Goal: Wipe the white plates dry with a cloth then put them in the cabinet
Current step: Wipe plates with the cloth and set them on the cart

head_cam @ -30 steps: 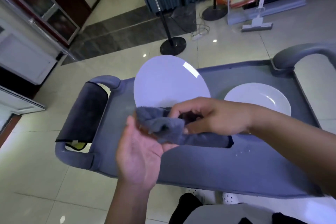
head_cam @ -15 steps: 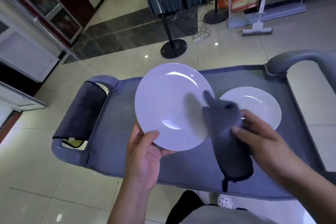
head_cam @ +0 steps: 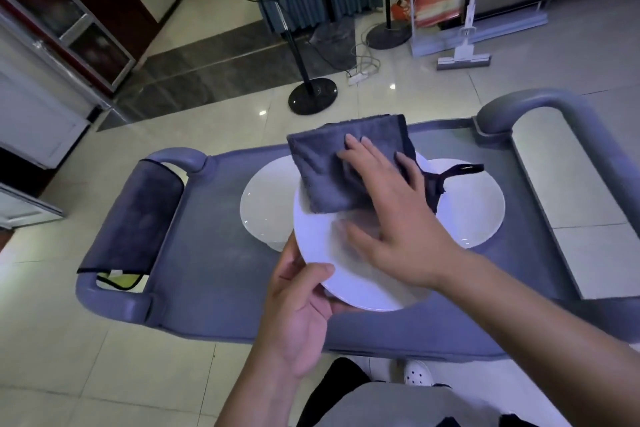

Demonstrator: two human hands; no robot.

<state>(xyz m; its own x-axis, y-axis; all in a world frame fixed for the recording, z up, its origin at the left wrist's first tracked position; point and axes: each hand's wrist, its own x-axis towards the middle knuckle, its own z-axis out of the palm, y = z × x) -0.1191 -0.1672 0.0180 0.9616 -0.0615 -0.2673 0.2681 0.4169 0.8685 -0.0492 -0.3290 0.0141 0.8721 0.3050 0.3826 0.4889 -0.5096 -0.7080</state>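
My left hand [head_cam: 298, 315] grips a white plate [head_cam: 346, 274] by its near left rim and holds it nearly flat above the cart. On the far half of that plate, my right hand [head_cam: 391, 218] lies flat and presses a folded grey cloth [head_cam: 322, 170] against it. The cloth's black loop hangs off to the right. Two more white plates lie on the grey cart tray [head_cam: 214, 253] below: one at the left [head_cam: 263, 204], partly hidden by the held plate, and one at the right [head_cam: 474, 211].
A dark grey cloth [head_cam: 135, 218] drapes over the cart's left handle, and the right handle [head_cam: 554, 104] arches up. Beyond the cart stand a fan's black base [head_cam: 312, 95], a power strip with cables and a mop [head_cam: 464, 59]. White cabinet fronts [head_cam: 41, 114] line the left wall.
The plate has tipped from facing me to nearly flat and moved right. My right hand brought the cloth from beside the plate onto its far half and spread it flat.
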